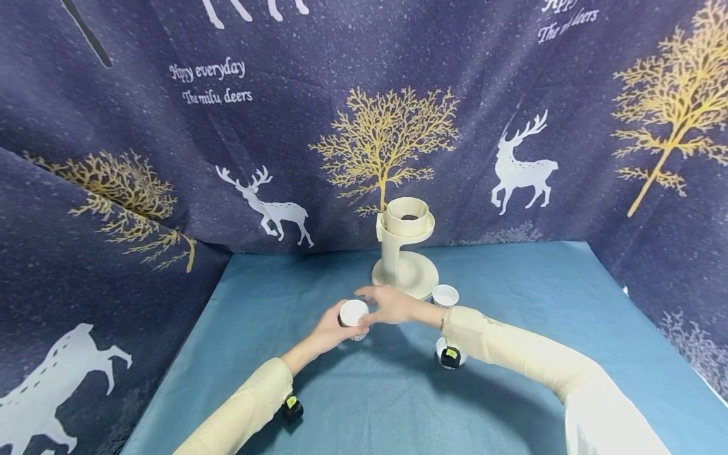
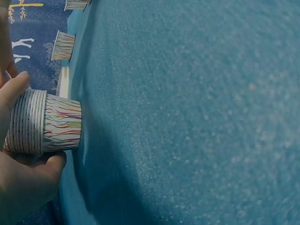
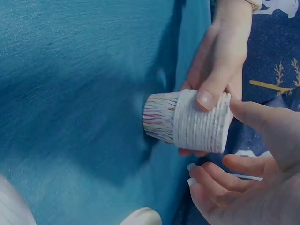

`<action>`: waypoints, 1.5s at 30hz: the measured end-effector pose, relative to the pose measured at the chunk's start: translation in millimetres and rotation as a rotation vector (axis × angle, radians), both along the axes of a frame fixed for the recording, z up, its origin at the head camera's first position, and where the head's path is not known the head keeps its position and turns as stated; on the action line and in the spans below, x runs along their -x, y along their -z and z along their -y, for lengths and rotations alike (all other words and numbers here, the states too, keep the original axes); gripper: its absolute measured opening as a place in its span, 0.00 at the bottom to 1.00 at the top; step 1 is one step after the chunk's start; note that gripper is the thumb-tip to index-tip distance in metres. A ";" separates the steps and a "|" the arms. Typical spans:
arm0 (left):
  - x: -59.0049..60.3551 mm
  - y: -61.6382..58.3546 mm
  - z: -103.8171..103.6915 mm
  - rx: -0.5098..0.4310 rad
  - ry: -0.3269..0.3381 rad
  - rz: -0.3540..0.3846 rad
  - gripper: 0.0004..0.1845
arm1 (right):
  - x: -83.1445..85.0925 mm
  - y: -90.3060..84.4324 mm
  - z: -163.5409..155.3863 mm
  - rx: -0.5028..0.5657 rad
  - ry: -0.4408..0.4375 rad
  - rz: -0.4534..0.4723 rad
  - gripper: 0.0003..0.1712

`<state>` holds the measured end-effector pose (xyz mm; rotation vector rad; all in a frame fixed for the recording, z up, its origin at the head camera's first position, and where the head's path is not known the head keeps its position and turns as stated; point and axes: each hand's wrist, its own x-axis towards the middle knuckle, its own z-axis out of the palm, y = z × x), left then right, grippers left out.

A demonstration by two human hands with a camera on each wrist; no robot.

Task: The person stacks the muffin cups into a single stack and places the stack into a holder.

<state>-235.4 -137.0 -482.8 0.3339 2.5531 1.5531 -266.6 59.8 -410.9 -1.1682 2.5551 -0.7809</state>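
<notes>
My left hand grips a stack of paper cups from the left, thumb and fingers round its sides. In the right wrist view, the nested cups show white rims and a lowest cup with wavy coloured lines, held close over the cloth. My right hand is at the stack's other side. Its thumb tip reaches the top rim, while the other fingers are spread away from the cups, loosely bent.
Behind the hands stands a cream holder with a round base and a ring on top. One paper cup stands beside its base; another cup is nearer, partly hidden by the right wrist camera. Blue cloth covers the table, with a patterned curtain behind.
</notes>
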 end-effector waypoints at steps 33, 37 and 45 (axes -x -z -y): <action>0.6 3.0 -2.7 0.039 -0.060 -0.014 0.35 | 14.0 -19.3 -80.7 0.259 0.112 0.258 0.12; 1.6 3.7 -2.8 0.047 -0.059 -0.019 0.35 | 18.8 -20.1 -95.9 0.256 0.120 0.254 0.12; 0.0 1.5 -3.6 0.047 -0.061 -0.018 0.35 | 28.0 -16.9 -123.5 0.195 0.114 0.211 0.11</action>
